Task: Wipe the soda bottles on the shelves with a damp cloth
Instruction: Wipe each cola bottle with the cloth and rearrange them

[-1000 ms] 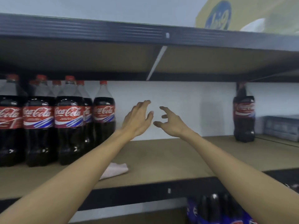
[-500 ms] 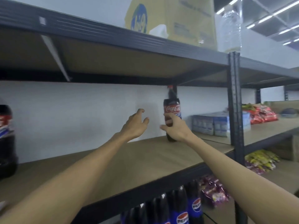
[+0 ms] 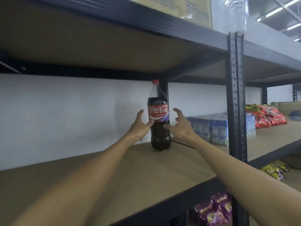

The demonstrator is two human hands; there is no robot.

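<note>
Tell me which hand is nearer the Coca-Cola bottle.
Left, narrowly. The left hand sits left of the Coca-Cola bottle, thumb seemingly touching it; the right hand hovers spread on its right, fingers clear.

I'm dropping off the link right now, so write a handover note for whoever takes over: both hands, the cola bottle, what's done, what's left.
Left hand: open, fingers spread just left of the tall plastic cola bottle with red cap and red label; thumb at its side, no grip yet.
Right hand: open, spread just right of the bottle, thumb near its front.
Bottle: upright on the brown board shelf.
Done: nothing here shows as wiped; neither hand holds anything.
Left: the damp cloth is not in view, so find it, then wipe this bottle.
</note>
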